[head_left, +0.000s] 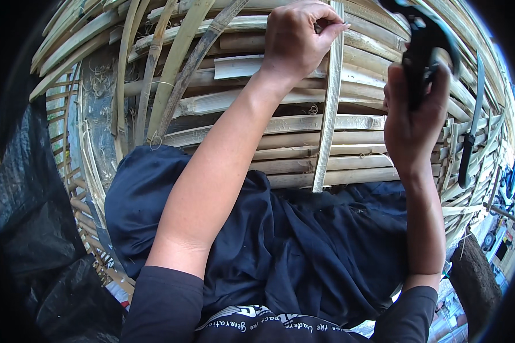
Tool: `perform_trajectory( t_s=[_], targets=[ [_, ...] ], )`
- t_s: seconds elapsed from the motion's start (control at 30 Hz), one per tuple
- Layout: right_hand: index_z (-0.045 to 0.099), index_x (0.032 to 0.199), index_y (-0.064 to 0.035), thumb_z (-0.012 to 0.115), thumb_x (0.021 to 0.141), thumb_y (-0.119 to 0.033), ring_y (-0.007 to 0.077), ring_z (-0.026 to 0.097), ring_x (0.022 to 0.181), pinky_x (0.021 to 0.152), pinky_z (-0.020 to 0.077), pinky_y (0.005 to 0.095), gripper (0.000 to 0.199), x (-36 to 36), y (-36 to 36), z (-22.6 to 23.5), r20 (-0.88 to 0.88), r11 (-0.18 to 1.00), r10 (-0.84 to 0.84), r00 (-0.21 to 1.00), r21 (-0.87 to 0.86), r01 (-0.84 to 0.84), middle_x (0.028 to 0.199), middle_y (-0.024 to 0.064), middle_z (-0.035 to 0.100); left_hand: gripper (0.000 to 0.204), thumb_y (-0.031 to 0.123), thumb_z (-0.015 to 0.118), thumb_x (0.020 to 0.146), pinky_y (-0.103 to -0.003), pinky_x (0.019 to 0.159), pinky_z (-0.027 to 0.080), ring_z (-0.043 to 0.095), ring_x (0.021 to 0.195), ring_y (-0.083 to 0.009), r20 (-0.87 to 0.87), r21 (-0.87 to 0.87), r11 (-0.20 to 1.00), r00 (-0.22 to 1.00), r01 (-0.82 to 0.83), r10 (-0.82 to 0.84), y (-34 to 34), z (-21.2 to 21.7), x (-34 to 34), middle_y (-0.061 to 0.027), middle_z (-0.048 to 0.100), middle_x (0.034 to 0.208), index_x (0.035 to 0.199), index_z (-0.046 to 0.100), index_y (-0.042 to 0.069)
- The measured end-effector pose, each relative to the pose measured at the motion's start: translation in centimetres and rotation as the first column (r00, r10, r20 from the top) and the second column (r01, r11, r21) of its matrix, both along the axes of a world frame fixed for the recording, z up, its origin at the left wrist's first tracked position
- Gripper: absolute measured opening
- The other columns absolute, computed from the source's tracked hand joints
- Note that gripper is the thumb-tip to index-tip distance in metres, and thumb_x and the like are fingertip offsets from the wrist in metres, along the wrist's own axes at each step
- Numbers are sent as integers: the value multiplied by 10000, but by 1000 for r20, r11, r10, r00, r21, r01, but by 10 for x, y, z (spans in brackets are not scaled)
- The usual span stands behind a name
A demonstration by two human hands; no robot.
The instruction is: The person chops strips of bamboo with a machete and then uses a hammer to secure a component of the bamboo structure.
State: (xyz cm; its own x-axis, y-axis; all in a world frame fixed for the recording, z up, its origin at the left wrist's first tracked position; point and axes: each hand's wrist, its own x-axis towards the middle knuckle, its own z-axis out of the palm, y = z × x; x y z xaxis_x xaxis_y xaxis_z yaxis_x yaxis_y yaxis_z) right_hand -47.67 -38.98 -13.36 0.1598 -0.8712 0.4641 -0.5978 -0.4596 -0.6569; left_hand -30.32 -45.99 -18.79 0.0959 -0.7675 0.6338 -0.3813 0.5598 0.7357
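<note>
My left hand (300, 37) is closed at the top middle, thumb and finger pinched together against a long pale bamboo strip (331, 108). What the pinch holds, if anything, is too small to make out. This strip runs lengthwise across several split bamboo slats (355, 123). At the upper right my right hand (418, 108) grips a black hand tool (426, 51) with a curved body, raised above the slats. The tool is smeared by motion, and its exact kind cannot be told.
A long knife (468, 151) with a black handle lies on the slats at the right. Several loose bamboo strips (177, 63) lie across the upper left. Black plastic sheeting (34, 217) hangs at the left. A thick dark log (475, 280) stands at the lower right.
</note>
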Motion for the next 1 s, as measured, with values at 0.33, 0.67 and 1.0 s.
perform_trajectory(
  t_s=[0.33, 0.67, 1.0],
  targets=[
    [442, 1155, -2, 588, 1020, -193, 195, 607, 621, 542, 480, 331, 276, 2, -7, -20, 255, 995, 19, 967, -101, 7, 843, 109, 623, 80, 46, 751, 804, -337, 564, 495, 639, 615, -224, 27, 14, 999, 999, 30, -30, 1, 0, 0, -100, 656, 728, 802, 680, 7],
    [495, 1041, -31, 630, 990, -185, 294, 622, 557, 505, 442, 422, 211, 5, -9, -14, -156, 989, -47, 987, 130, 68, 660, 156, 617, 91, 45, 755, 797, -336, 573, 506, 650, 626, -238, -32, 31, 999, 999, 39, -38, 2, -3, 2, -107, 670, 749, 792, 677, -1],
    [508, 1005, -25, 624, 997, -185, 237, 608, 579, 529, 439, 385, 198, -2, -8, -12, -85, 986, -116, 990, 114, 125, 692, 142, 617, 102, 57, 765, 789, -351, 570, 497, 641, 616, -249, 0, -45, 999, 1000, 18, -18, -2, -4, 1, -109, 656, 722, 783, 675, 11]
  ],
)
